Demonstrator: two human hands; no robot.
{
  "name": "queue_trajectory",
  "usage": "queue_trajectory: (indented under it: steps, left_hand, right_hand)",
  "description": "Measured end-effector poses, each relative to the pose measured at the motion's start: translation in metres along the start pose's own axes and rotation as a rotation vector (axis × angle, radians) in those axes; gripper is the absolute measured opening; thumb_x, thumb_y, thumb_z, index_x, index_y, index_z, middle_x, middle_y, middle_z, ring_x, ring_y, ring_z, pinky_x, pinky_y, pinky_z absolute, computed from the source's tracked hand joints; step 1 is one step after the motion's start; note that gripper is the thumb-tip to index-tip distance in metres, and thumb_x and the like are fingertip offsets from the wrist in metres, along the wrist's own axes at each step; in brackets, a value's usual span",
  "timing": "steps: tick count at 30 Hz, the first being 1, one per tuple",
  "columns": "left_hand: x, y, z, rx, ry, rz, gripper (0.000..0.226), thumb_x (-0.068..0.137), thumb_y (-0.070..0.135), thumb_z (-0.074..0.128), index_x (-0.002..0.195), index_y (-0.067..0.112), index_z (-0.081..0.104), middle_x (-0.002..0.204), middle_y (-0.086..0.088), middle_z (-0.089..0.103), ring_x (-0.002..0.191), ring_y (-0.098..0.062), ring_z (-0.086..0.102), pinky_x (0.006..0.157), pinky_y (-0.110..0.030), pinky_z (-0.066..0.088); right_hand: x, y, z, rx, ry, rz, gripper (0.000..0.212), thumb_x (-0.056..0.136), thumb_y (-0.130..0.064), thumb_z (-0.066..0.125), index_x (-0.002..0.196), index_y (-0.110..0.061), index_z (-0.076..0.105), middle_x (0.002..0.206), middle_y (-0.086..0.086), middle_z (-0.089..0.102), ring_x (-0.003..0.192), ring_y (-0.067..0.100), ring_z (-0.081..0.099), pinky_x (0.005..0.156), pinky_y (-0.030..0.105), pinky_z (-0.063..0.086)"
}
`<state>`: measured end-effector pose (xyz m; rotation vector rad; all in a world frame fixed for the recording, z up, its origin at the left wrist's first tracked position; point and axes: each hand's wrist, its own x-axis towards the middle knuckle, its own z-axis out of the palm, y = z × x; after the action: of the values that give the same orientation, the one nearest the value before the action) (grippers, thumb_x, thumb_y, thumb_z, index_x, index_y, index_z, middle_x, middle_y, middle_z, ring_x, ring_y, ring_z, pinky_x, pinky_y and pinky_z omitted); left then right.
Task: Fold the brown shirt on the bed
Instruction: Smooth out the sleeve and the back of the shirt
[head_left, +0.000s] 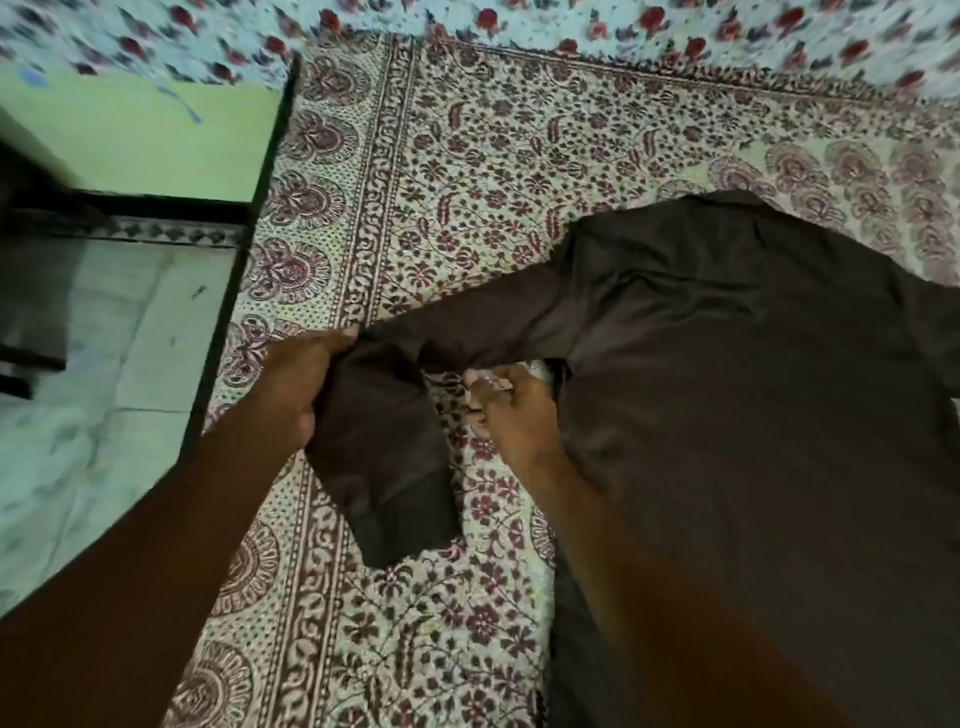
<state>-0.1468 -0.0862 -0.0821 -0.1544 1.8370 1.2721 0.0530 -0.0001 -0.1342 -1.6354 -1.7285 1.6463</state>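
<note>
The brown shirt (737, 395) lies spread on the bed's patterned sheet (467, 156), its body filling the right half of the view. Its left sleeve runs out to the left and bends down at the elbow, the cuff end hanging toward me. My left hand (298, 387) is shut on the sleeve at that bend. My right hand (511, 410) sits at the armpit, beside the shirt's side edge, fingers curled and pinching the fabric there. The shirt's right side runs out of the frame.
The bed's dark edge (244, 260) runs diagonally at the left, with a pale tiled floor (78, 415) and a green wall beyond it. A floral cloth (623, 31) lies along the bed's far end.
</note>
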Motion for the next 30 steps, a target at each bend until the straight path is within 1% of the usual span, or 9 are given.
queue_trajectory:
  steps: [3,7,9,12,16,20,24,27,30]
  left_hand:
    - [0.004,0.008,-0.008,-0.045,-0.130,-0.229,0.024,0.098,0.032,0.064,0.081,0.016,0.071,0.075,-0.011,0.075,0.055,-0.021,0.072,0.053,-0.029,0.060]
    - [-0.003,-0.009,-0.024,-0.081,-0.265,-0.232,0.035,0.100,0.050,0.057,0.106,0.018,0.069,0.099,-0.011,0.079,0.088,-0.025,0.077,0.083,-0.039,0.061]
    - [-0.013,-0.021,-0.034,-0.006,-0.326,-0.186,0.036,0.090,0.038,0.071,0.121,0.019,0.067,0.116,-0.012,0.077,0.099,-0.027,0.076,0.095,-0.050,0.057]
    - [-0.017,-0.032,-0.053,-0.115,-0.215,-0.093,0.036,0.087,0.013,0.073,0.122,0.022,0.069,0.112,-0.013,0.078,0.084,-0.022,0.078,0.066,-0.039,0.065]
    - [-0.005,-0.031,-0.073,-0.337,-0.139,-0.073,0.040,0.095,0.023,0.057,0.064,0.023,0.082,0.077,0.001,0.076,0.058,-0.004,0.073,0.048,-0.020,0.056]
    - [-0.001,-0.034,-0.093,-0.147,0.003,0.068,0.016,0.108,0.019,0.049,0.114,0.016,0.063,0.085,0.003,0.076,0.075,-0.008,0.074,0.064,-0.019,0.061]
    - [0.003,-0.063,-0.115,0.130,0.078,0.314,0.054,0.085,0.030,0.068,0.136,0.011,0.063,0.115,-0.003,0.070,0.104,-0.016,0.069,0.087,-0.009,0.049]
    - [0.010,-0.069,-0.135,0.291,0.178,0.320,0.057,0.078,0.049,0.065,0.125,0.016,0.068,0.099,-0.008,0.070,0.090,-0.033,0.069,0.075,-0.029,0.051]
    - [0.007,-0.057,-0.131,0.198,0.144,0.291,0.081,0.059,0.054,0.063,0.122,0.003,0.067,0.095,-0.008,0.068,0.113,-0.053,0.062,0.098,-0.054,0.054]
  right_hand:
    - [0.025,-0.018,0.039,0.500,0.006,0.196,0.040,0.080,-0.047,0.081,0.105,-0.037,0.052,0.103,0.013,0.075,0.076,0.022,0.071,0.059,0.033,0.055]
    - [0.043,-0.031,0.069,0.784,0.049,0.255,0.070,0.074,-0.028,0.091,0.120,-0.030,0.039,0.121,0.015,0.067,0.088,0.024,0.069,0.061,0.028,0.055]
    - [0.047,-0.030,0.080,0.773,0.142,0.259,0.072,0.066,-0.017,0.092,0.112,-0.028,0.038,0.122,0.020,0.064,0.098,0.030,0.066,0.076,0.036,0.059]
    - [0.053,-0.030,0.085,0.779,0.233,0.293,0.061,0.077,0.004,0.083,0.112,-0.021,0.039,0.123,0.027,0.062,0.087,0.031,0.070,0.080,0.047,0.063]
    - [0.055,-0.041,0.083,0.589,0.213,0.246,0.069,0.077,-0.009,0.088,0.128,-0.006,0.042,0.111,0.024,0.070,0.063,0.020,0.070,0.059,0.033,0.059]
    - [0.043,-0.053,0.090,0.305,0.312,0.175,0.077,0.069,-0.015,0.090,0.124,-0.017,0.037,0.117,0.011,0.065,0.097,0.026,0.072,0.081,0.038,0.064]
    - [0.035,-0.050,0.095,0.291,0.362,0.164,0.066,0.072,-0.003,0.080,0.121,-0.012,0.037,0.097,0.024,0.070,0.073,0.028,0.072,0.072,0.051,0.065]
    - [0.021,-0.050,0.102,0.255,0.385,0.157,0.062,0.062,-0.014,0.078,0.113,-0.007,0.044,0.095,0.024,0.070,0.069,0.027,0.072,0.070,0.053,0.065]
    - [0.010,-0.044,0.105,0.162,0.433,0.178,0.070,0.068,-0.012,0.082,0.124,-0.010,0.041,0.112,0.017,0.066,0.093,0.030,0.072,0.087,0.047,0.063]
